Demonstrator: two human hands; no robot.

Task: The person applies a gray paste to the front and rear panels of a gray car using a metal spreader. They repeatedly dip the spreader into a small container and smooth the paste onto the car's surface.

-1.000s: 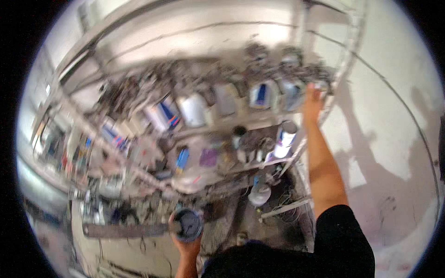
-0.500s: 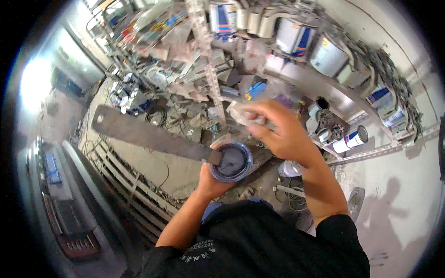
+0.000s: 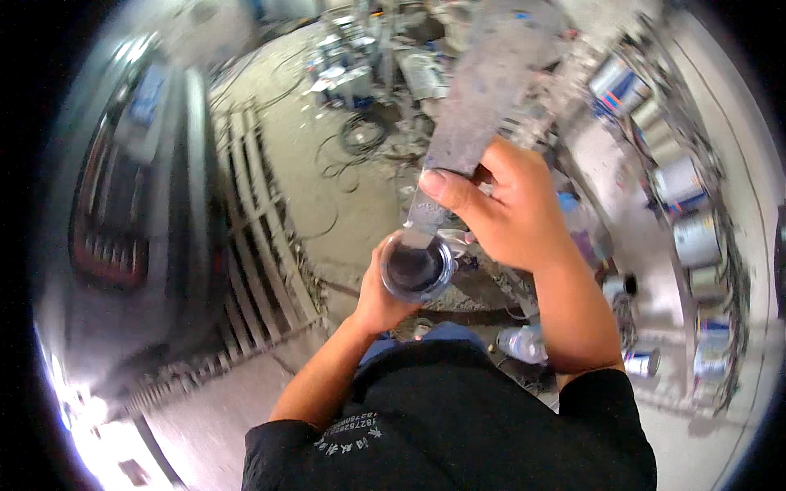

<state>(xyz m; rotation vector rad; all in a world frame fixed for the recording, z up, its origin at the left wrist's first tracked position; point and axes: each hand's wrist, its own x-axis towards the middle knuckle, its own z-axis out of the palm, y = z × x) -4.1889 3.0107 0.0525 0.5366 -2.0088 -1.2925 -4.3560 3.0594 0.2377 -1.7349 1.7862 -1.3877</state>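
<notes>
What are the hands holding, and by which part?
Right hand: a long, flat grey strip, pinched near its lower end. Left hand: a round, bluish-grey cup, gripped by its side.

From here I count one left hand [image 3: 378, 293], one right hand [image 3: 517, 206], one cup [image 3: 447, 277], one flat strip [image 3: 491, 94], one dark vehicle [image 3: 168, 204].

Flat bar [image 3: 491, 90], upper centre: dull, blotched, smudged face; wood or metal, cannot tell. Tub [image 3: 449, 274], mid-frame: plastic-looking, rim glossy; dark contents smooth. T-shirt [image 3: 467, 409], bottom: black cloth, matt, soft creases. Trousers [image 3: 460, 331]: blue cloth, matt. Car [image 3: 168, 213], left: dark bodywork, glossy, bright streaks. Floor [image 3: 307, 200], upper left of centre: concrete-like, matt, rough. Jug [image 3: 524, 344], lower right: translucent plastic, shiny. Can [image 3: 697, 238], right: metal-looking, smooth, low sheen.
</notes>
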